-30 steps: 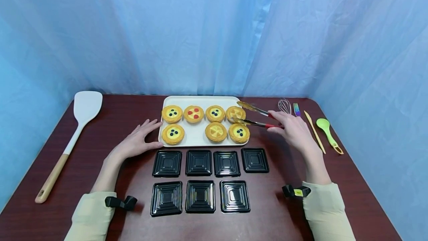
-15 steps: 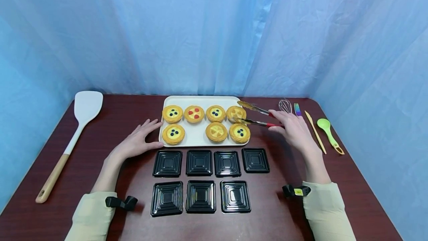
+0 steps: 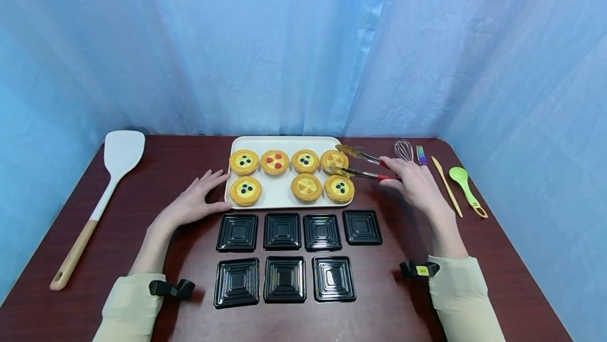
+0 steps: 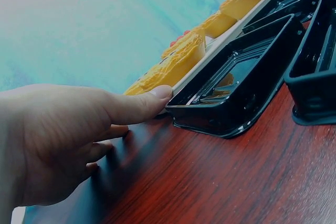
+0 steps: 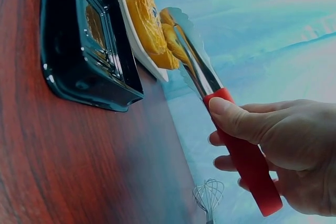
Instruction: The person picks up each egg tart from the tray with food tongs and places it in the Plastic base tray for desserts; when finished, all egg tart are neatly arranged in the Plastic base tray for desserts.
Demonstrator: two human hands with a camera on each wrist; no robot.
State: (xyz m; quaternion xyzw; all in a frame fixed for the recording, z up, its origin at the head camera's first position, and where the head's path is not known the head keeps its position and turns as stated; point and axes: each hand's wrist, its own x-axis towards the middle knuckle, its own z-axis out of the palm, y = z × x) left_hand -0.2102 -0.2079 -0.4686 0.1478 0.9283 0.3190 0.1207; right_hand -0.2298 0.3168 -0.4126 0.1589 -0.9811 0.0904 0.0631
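Note:
A white tray (image 3: 277, 202) bears several egg tarts, some with blueberries, one with red fruit (image 3: 274, 162), others with yellow wedges. My left hand (image 3: 199, 198) rests at the tray's left edge, thumb and fingers extended; in the left wrist view the thumb touches the tray's corner beside a black box. My right hand (image 3: 417, 184) holds tongs (image 5: 244, 156) by their red handles, thumb on one and fingers at the other. The tongs' metal arms stand spread, with one end over the yellow-wedge tart (image 3: 334, 158) at the tray's back right and the other behind it.
Several black square plastic trays (image 3: 237, 231) lie in two rows before the white tray. At left lies a white spatula (image 3: 124, 152) with a wooden handle. A whisk (image 3: 404, 149), a fork (image 3: 421, 154), a yellow knife (image 3: 447, 186) and a green spoon (image 3: 466, 189) lie at right.

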